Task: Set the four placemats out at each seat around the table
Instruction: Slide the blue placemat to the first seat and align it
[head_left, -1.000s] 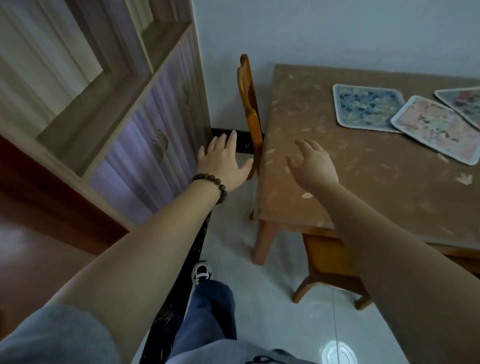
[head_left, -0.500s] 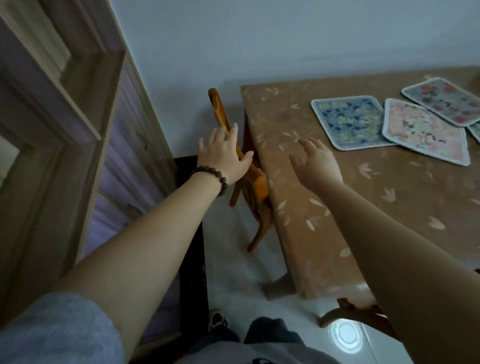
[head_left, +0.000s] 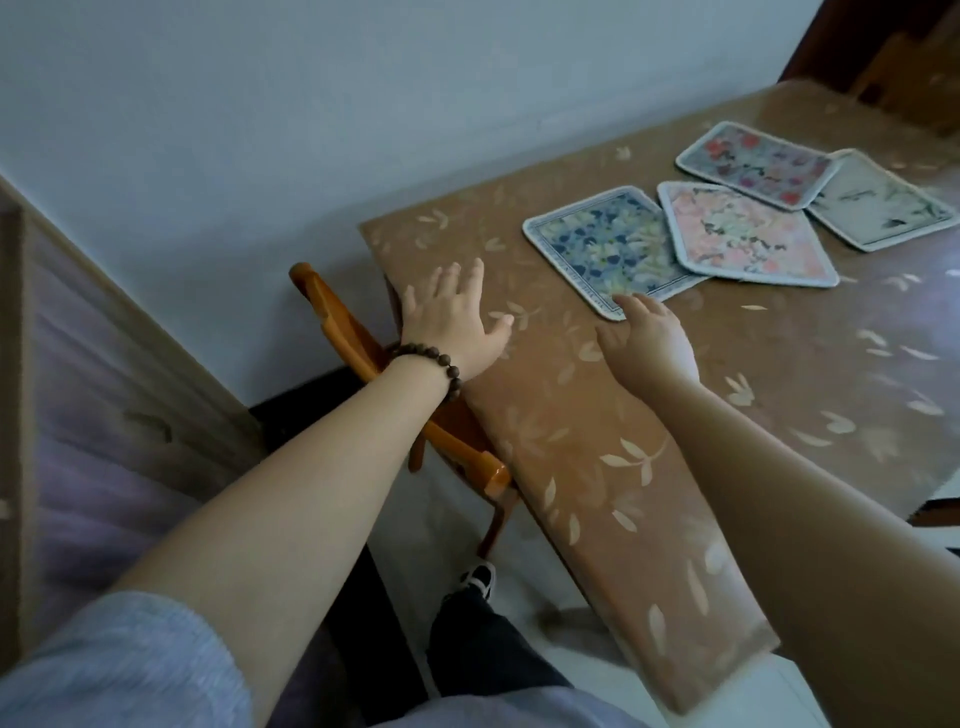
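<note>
Several placemats lie together on the brown leaf-patterned table (head_left: 597, 452). The blue floral placemat (head_left: 602, 244) is nearest me, with a pink placemat (head_left: 743, 234) overlapping its right edge. Behind them lie a red floral placemat (head_left: 758, 163) and a pale grey placemat (head_left: 878, 205). My right hand (head_left: 649, 343) reaches over the table, fingers apart, its fingertips at the blue placemat's near corner. My left hand (head_left: 457, 322), with a bead bracelet on the wrist, is spread open above the table's left edge. Neither hand holds anything.
An orange wooden chair (head_left: 358, 343) is tucked against the table's left side, under my left forearm. A cabinet with purple-grey doors (head_left: 104, 415) stands at the left. A white wall runs behind the table. My leg and shoe (head_left: 480, 577) are on the light floor below.
I have stepped closer and turned toward the table. Both hands moved forward over the tabletop; my right hand now reaches the blue placemat's corner, my left hand passed over the chair back.
</note>
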